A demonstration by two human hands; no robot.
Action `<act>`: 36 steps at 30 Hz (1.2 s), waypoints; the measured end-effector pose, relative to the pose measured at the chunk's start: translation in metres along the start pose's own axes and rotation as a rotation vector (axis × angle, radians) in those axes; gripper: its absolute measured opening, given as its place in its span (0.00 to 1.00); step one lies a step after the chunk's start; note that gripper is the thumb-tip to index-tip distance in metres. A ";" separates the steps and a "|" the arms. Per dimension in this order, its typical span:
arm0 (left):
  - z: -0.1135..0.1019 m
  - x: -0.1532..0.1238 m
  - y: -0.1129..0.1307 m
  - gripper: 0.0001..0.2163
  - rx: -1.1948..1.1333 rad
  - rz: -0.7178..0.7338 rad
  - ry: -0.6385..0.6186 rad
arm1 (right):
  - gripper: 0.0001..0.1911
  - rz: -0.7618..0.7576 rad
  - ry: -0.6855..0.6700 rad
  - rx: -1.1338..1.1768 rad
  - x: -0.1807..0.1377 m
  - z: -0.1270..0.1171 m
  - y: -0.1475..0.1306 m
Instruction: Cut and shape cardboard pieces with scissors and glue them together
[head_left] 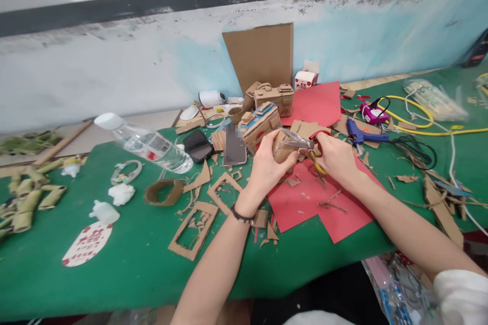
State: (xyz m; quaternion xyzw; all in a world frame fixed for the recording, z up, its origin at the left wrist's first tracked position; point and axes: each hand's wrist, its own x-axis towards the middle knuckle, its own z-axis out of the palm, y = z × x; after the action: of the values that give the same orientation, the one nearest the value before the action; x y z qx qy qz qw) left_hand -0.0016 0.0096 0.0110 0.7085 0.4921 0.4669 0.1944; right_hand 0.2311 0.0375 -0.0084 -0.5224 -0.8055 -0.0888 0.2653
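My left hand (269, 162) is closed around a small brown cardboard piece (284, 148), held above the red paper (295, 203). In my right hand (335, 157) is a pair of scissors (299, 139) with red and yellow handles. Their metal blades point left and lie across the top of the cardboard piece; I cannot tell whether they cut into it. Just behind my left hand stands a cardboard model (263, 124) with blue strips on top. Another cardboard model shaped like a camera (280, 99) sits farther back.
Left stand a water bottle (148, 144), a cardboard ring (163, 192) and cut frames (194, 231). A phone (234, 147) lies behind my left wrist. To the right are a blue glue gun (364, 133), yellow cable (423, 111) and cardboard scraps (442, 208). A cardboard sheet (265, 53) leans on the wall.
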 end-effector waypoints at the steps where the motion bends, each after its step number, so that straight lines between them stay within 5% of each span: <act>1: 0.000 0.000 0.001 0.28 0.004 0.005 -0.004 | 0.15 -0.025 0.010 0.021 0.000 0.000 -0.001; 11: 0.005 -0.004 -0.002 0.31 0.130 0.005 -0.040 | 0.14 0.068 -0.051 -0.065 -0.003 0.002 -0.001; 15: 0.004 -0.004 -0.002 0.32 0.158 0.045 -0.019 | 0.14 -0.019 -0.033 0.052 0.000 0.000 -0.004; 21: 0.001 0.001 0.000 0.32 0.019 0.022 0.072 | 0.16 -0.046 0.001 0.177 0.006 0.000 0.000; 36: 0.000 0.001 0.007 0.30 -0.090 -0.038 0.016 | 0.16 0.010 0.008 0.135 0.009 -0.010 0.005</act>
State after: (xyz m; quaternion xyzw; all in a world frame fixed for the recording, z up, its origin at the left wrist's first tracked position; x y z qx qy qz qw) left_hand 0.0016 0.0076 0.0169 0.6857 0.4856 0.4905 0.2311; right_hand 0.2364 0.0428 0.0037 -0.5069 -0.8059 -0.0352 0.3038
